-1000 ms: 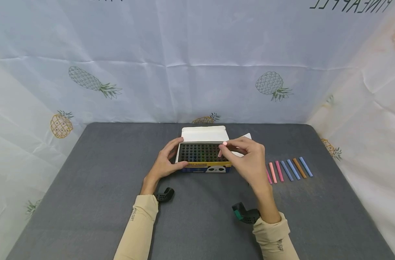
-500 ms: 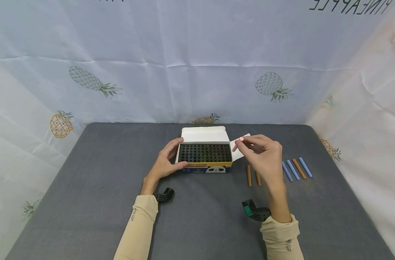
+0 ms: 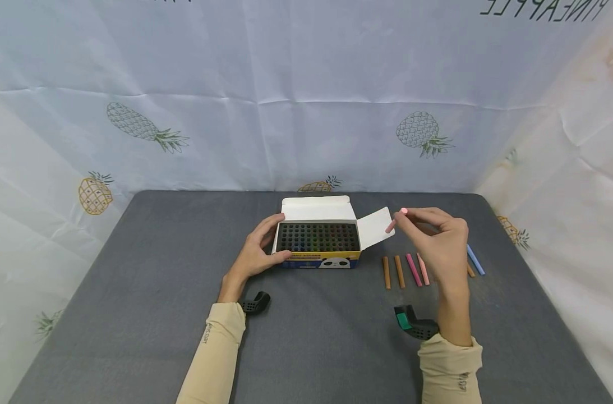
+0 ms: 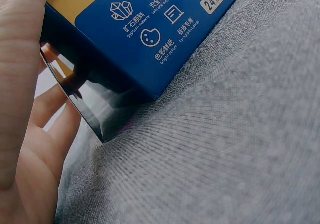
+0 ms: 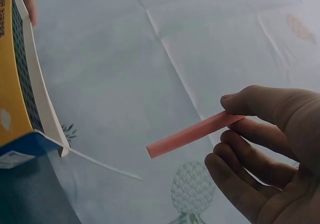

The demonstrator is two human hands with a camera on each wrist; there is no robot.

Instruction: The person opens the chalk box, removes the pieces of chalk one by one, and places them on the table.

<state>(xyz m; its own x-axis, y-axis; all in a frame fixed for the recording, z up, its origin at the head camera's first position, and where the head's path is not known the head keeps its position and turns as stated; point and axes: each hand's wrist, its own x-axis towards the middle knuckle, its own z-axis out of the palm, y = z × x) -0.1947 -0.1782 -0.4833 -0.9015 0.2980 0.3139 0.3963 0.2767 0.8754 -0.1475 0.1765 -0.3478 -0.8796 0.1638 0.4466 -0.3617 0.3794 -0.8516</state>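
My left hand (image 3: 256, 249) holds the left end of an open chalk box (image 3: 306, 263), thumb at the front and fingers at the back. Blue and yellow, with a panda on its front, the box has a black insert full of small round holes. In the left wrist view its printed side (image 4: 160, 48) leans over the cloth beside the fingers. To the right of the box, my right hand (image 3: 439, 241) pinches one end of a pink chalk stick (image 5: 187, 135) between thumb and fingertips, raised above the table.
On the table right of the box lies a row of chalk: two brown sticks (image 3: 400, 272), a magenta one (image 3: 413, 270), a pink one (image 3: 423, 269) and a blue one (image 3: 475, 260). My right hand covers part of the row. The white side flap (image 3: 374, 229) sticks out rightward.
My right hand has moved right, away from the box, carrying the pink chalk stick. It has uncovered the brown, magenta and pink sticks and now covers others. The left hand stays on the box.
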